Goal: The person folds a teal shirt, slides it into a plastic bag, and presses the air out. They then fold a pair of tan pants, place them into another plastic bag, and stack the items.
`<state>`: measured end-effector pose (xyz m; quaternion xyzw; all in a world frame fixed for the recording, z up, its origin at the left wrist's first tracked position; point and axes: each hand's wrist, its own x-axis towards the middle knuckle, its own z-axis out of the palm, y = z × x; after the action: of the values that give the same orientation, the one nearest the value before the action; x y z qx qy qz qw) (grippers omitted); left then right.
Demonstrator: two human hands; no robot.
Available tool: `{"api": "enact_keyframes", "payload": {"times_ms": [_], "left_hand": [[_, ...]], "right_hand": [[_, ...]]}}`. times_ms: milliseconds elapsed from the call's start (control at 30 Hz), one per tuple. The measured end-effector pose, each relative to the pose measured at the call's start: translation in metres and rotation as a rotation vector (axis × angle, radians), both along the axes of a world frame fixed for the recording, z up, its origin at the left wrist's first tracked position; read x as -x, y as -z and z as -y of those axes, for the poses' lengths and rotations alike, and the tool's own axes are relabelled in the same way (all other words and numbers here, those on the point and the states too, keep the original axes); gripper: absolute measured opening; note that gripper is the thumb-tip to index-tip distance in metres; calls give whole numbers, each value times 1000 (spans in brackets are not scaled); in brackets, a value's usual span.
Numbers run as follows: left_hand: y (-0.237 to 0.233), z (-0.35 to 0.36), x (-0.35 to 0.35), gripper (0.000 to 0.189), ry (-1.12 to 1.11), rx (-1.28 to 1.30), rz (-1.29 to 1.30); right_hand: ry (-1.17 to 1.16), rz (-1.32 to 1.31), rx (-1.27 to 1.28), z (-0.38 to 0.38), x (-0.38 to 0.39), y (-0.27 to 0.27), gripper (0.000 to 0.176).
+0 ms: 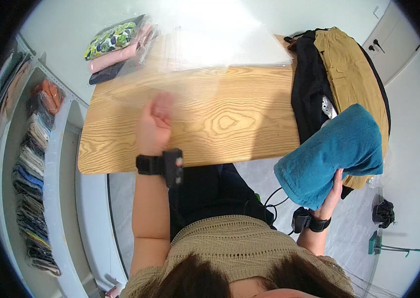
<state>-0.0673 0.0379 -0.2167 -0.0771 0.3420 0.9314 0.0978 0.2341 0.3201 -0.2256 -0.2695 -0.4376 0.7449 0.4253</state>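
Note:
My right hand grips a folded teal cloth garment from below, holding it off the table's right front corner. The cloth's kind does not show. My left hand is over the left part of the wooden table, blurred by motion, its fingers curled. At its fingertips a clear plastic bag spreads as a smeared, see-through film, and the hand seems to pinch its edge. Behind it a stack of clear plastic bags lies along the table's back.
Packed folded clothes are piled at the back left. Black trousers and tan trousers drape over the table's right end. A shelf with several bagged garments stands at left. A black cable hangs near my right side.

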Motion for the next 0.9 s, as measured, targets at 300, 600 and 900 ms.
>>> {"api": "enact_keyframes", "payload": {"times_ms": [300,600,900], "left_hand": [[-62,-38,-93,29,1209,911,-400],[-6,-32,-57,45,521,1585,-1584],[7,-37,-52,51,312,1819,-1581]], "right_hand": [[-66,-80,-2,-5,-2,-2,48],[17,-32,-20,0,3,-18,47],[-55,12,-125,3,8,-20,43]]}}
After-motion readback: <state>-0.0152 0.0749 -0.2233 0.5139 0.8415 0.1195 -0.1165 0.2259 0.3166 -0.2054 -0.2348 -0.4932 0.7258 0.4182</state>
